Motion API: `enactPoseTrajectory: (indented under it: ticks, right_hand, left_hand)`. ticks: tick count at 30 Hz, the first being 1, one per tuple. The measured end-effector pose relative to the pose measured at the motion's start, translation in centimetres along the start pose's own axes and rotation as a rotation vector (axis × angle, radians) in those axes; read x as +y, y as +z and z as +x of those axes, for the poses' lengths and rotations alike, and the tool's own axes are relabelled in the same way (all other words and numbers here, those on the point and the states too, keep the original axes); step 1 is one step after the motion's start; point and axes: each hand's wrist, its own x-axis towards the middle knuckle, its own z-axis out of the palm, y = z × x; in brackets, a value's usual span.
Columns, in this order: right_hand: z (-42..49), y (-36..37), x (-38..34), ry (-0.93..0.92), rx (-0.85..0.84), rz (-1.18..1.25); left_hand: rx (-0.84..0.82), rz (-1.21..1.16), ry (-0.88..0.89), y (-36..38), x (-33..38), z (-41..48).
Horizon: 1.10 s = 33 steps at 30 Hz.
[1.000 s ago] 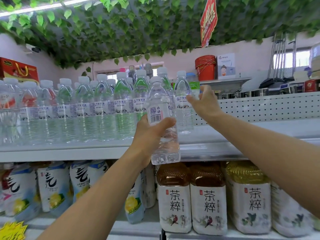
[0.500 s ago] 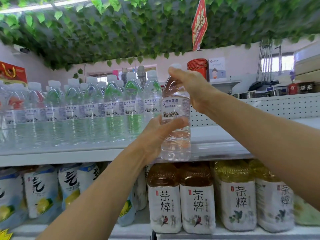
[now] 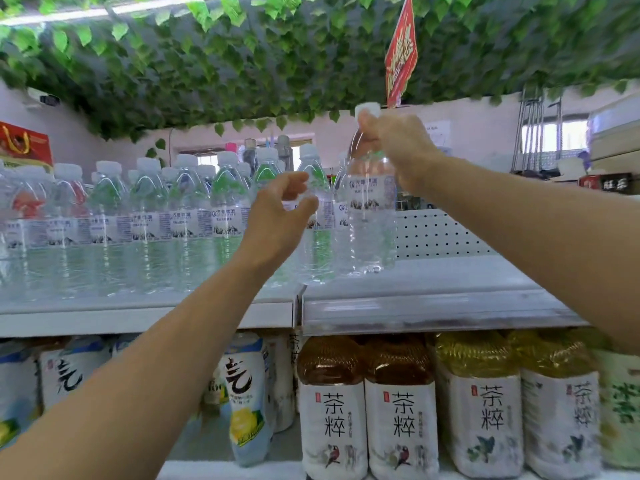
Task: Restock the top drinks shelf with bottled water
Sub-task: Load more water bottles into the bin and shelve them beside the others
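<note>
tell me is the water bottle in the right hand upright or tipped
Upright: the water bottle is vertical, cap on top, base toward the top shelf; the right hand grips its neck.

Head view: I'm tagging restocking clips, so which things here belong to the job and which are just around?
Job: clear plastic water bottle with white cap, gripped at its neck by the right hand; open left hand; row of matching water bottles; white top shelf.
Just around: amber tea bottles with white labels below; red hanging sign; green leaf garland overhead.
</note>
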Motion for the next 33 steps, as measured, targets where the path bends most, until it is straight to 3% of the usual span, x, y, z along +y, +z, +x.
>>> enactPoseTrajectory:
  ticks: [9,12,15,21,33]
  right_hand:
    - [1.5,1.6,4.6,0.084,-0.064,-0.078]
    - [0.2,1.4,5.3,0.059,-0.101,-0.233]
    - [-2.7,0.5,6.9,0.147,-0.126,-0.260]
    - [-6.2,0.6,9.5,0.176,-0.099,-0.432]
    - [-4.4,2.0,10.6,0.179,-0.131,-0.393]
  left_hand:
    - [0.010,0.650,0.220,-2.0,-0.9,5.7]
    - [-0.030,0.772,0.242,-2.2,-0.8,6.7]
    - [-0.103,0.853,0.264,-2.3,-1.1,7.5]
    - [-0.198,0.881,0.266,-1.8,-1.3,7.8]
    - [-0.167,0.855,0.290,-1.5,-1.9,8.0]
